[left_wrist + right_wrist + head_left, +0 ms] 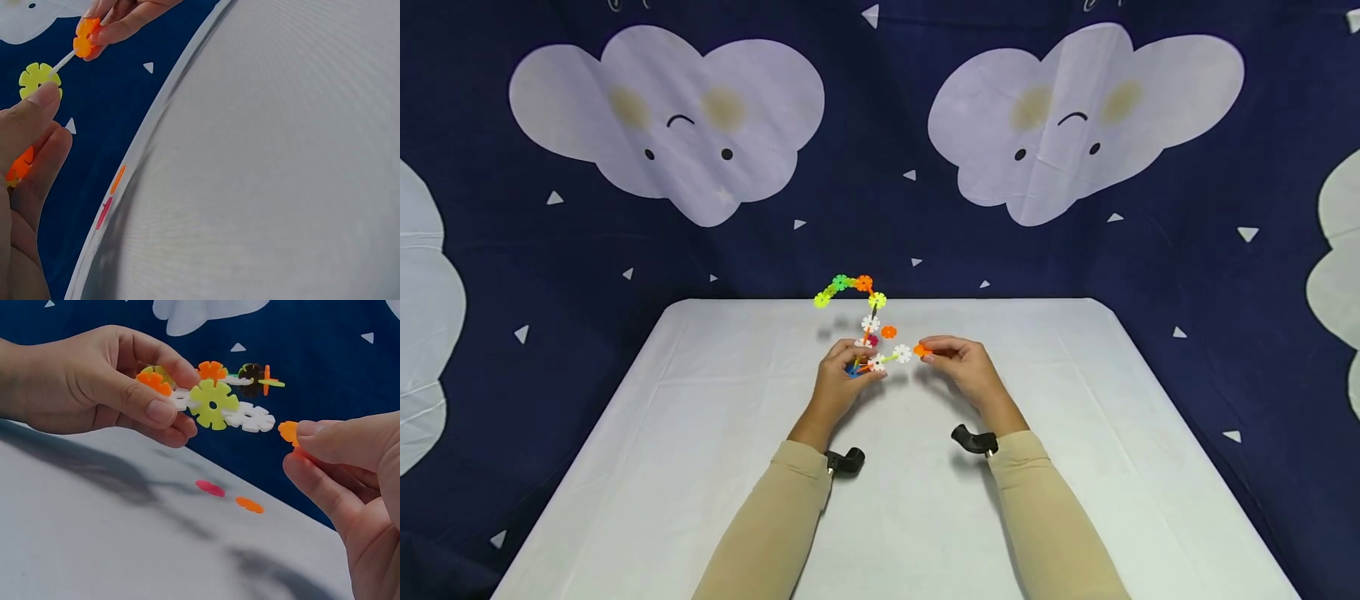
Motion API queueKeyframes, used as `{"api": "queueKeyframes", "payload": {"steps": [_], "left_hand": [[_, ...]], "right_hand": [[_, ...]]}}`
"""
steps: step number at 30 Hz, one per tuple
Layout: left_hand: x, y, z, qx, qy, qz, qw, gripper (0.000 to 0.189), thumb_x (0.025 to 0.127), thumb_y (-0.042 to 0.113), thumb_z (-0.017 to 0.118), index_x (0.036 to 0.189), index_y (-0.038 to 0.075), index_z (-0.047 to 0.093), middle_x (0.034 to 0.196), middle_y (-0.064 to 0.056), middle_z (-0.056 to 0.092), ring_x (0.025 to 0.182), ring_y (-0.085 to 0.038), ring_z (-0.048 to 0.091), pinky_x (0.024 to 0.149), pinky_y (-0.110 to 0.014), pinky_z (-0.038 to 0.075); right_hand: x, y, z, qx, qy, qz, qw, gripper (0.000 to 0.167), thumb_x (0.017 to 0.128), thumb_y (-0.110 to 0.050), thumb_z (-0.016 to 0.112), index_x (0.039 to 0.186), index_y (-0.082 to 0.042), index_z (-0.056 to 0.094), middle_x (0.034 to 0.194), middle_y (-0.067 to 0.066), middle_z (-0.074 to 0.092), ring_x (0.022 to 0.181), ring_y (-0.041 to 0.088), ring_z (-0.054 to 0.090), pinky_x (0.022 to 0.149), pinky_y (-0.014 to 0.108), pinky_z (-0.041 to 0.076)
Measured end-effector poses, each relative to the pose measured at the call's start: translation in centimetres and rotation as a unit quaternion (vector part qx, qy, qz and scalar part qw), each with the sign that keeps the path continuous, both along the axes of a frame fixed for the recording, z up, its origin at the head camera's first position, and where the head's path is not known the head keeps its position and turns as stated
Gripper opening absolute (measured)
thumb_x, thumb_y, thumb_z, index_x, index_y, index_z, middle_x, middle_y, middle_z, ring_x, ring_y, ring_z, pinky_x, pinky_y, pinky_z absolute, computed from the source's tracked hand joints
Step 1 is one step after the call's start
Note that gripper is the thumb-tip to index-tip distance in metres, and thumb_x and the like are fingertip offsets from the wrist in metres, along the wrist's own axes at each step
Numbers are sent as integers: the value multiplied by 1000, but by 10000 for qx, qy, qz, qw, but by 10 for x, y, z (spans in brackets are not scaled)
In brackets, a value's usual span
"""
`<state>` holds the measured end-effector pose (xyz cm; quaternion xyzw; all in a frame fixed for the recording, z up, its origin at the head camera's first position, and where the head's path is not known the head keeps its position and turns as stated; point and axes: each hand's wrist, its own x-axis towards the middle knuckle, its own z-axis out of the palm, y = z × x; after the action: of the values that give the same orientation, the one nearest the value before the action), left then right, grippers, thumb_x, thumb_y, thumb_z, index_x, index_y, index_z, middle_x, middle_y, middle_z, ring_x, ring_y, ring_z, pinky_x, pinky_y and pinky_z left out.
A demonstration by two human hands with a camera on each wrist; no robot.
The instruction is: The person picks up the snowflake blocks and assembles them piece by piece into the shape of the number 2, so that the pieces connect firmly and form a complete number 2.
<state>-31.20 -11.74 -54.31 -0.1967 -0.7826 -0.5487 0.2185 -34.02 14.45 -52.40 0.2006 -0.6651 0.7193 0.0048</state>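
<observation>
My left hand [838,379] grips a chain of interlocking plastic snowflake discs [214,405], thumb on one side and fingers on the other. In the head view the chain curves up and over to the left, with green, orange, yellow, white and blue discs. Its near end, a white disc [249,417], points toward my right hand [972,371]. Between right thumb and fingers I pinch an orange snowflake disc [289,432]. The right wrist view has a small gap between it and the white disc; in the left wrist view they appear to meet.
Two loose discs, one pink [210,488] and one orange [250,504], lie on the white table [737,500] just beyond the hands. A dark blue curtain [880,233] with cloud patterns hangs behind the table's far edge.
</observation>
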Motion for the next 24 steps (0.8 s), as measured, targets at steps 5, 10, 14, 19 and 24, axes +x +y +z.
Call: {"api": "queueKeyframes", "payload": {"steps": [5, 10, 14, 19, 24], "left_hand": [[-1, 1, -1, 81, 126, -108, 9998, 38, 77, 6, 95, 111, 3, 79, 118, -9, 66, 113, -25, 61, 96, -26, 51], [-1, 2, -1, 179, 451, -181, 9987, 39, 72, 1, 96, 108, 1, 79, 115, -14, 67, 108, -31, 63, 90, -20, 50], [0, 3, 0, 254, 535, -234, 9980, 40, 70, -2, 96, 107, -1, 79, 114, -17, 66, 106, -34, 63, 90, -18, 49], [1, 1, 0, 149, 324, -294, 9989, 37, 74, 2, 95, 108, 1, 79, 115, -11, 66, 108, -28, 62, 92, -22, 51], [3, 5, 2, 73, 346, -331, 9988, 37, 74, -6, 92, 107, -6, 77, 115, -19, 65, 107, -34, 62, 92, -26, 53]], "right_hand": [[1, 0, -1, -78, 50, 172, 9998, 28, 91, 14, 75, 117, 19, 69, 126, 28, 67, 108, 20, 69, 92, 29, 59], [2, 0, -1, -42, 94, 280, 9996, 26, 93, 13, 74, 118, 20, 68, 126, 28, 67, 109, 20, 69, 94, 30, 58], [3, 1, 0, -13, 9, 256, 9997, 25, 93, 12, 75, 117, 17, 70, 126, 26, 68, 110, 21, 69, 96, 32, 58], [2, 2, -1, 62, -77, 366, 9993, 23, 94, 10, 74, 115, 16, 71, 125, 25, 69, 110, 23, 69, 96, 34, 59], [1, 4, -2, 33, -332, 578, 9978, 21, 95, 10, 73, 115, 18, 70, 119, 22, 72, 103, 22, 71, 92, 33, 60]]}}
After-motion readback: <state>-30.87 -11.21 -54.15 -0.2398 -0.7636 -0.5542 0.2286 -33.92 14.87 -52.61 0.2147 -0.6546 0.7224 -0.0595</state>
